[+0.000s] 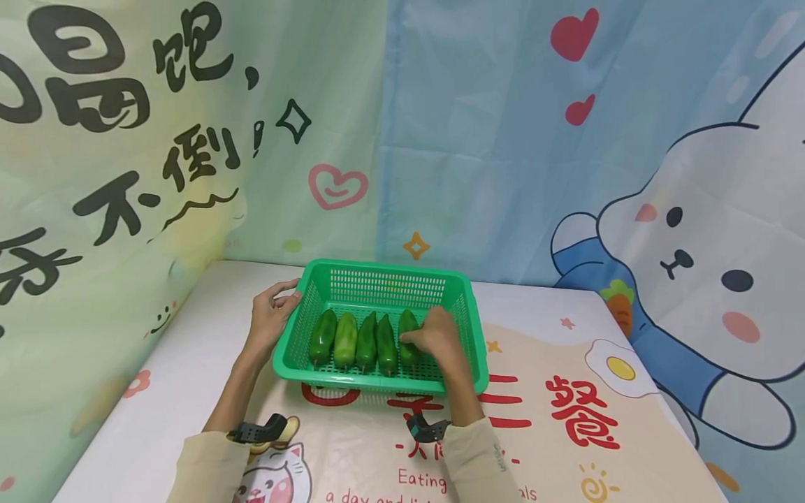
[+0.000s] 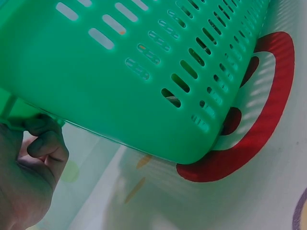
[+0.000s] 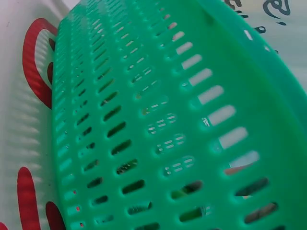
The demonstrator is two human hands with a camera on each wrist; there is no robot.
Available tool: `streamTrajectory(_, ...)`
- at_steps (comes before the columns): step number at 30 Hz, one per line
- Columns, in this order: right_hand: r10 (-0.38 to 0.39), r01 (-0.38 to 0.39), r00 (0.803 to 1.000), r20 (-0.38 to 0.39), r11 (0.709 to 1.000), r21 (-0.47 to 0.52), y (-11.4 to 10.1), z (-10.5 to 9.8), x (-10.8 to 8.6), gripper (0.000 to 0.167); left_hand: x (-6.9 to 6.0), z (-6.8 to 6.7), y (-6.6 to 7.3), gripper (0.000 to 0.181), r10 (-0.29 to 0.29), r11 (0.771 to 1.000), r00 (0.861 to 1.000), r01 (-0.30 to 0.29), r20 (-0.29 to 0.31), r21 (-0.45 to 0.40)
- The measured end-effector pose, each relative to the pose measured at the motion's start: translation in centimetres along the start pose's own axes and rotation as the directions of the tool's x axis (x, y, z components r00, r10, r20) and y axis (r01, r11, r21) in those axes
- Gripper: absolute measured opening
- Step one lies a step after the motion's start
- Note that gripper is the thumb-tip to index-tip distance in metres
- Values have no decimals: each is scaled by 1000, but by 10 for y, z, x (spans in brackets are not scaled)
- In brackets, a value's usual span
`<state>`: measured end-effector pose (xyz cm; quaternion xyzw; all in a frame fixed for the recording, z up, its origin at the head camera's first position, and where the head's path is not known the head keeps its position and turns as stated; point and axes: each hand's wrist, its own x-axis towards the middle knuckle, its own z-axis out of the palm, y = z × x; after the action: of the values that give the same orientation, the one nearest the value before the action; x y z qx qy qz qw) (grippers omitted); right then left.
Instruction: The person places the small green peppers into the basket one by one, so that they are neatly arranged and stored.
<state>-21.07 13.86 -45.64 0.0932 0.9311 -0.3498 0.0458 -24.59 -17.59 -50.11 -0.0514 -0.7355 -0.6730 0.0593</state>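
A green slotted plastic basket point(image 1: 377, 383) stands on the table with several green peppers point(image 1: 345, 340) lying side by side in it. At its left rim my left hand point(image 1: 270, 314) holds on, fingers curled at the edge; the left wrist view shows that hand point(image 2: 33, 177) at the rim too. My right hand point(image 1: 441, 335) reaches inside and grips the rightmost pepper point(image 1: 408, 323), thumb across it; part of that pepper is hidden by the hand. In the right wrist view the basket's outer wall point(image 3: 225, 57) blocks most of the hand.
A printed cloth with red characters point(image 1: 581, 412) covers the tabletop. Behind the basket hangs a curtain point(image 1: 465, 175) with a cartoon rabbit on its right side. Both wrists wear dark straps point(image 1: 258, 432).
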Motion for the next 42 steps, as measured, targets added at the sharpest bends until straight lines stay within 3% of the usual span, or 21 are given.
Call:
streamTrajectory(4, 21, -21, 1000, -6, 998, -65, -6, 4, -2, 40, 0, 0, -1, 43, 2, 1000, 1000, -2, 1, -3)
streamTrajectory(8, 22, -21, 1000, 6, 995, -100, -10, 6, -6, 65, 0, 0, -1, 43, 1, 1000, 1000, -1, -2, -5)
streamTrajectory(10, 18, -16, 1000, 17, 994, -107, -10, 7, -7, 69, 0, 0, -1, 43, 2, 1000, 1000, -2, -2, -5)
streamTrajectory(24, 22, -18, 999, 31, 993, -115, -9, 11, -3, 40, -1, 0, -2, 43, 5, 1000, 1000, -5, -2, 10)
streamTrajectory(42, -4, 4, 1000, 9, 996, -85, -7, 7, -7, 38, -1, -1, 0, 44, 7, 1000, 1000, -7, -2, -2)
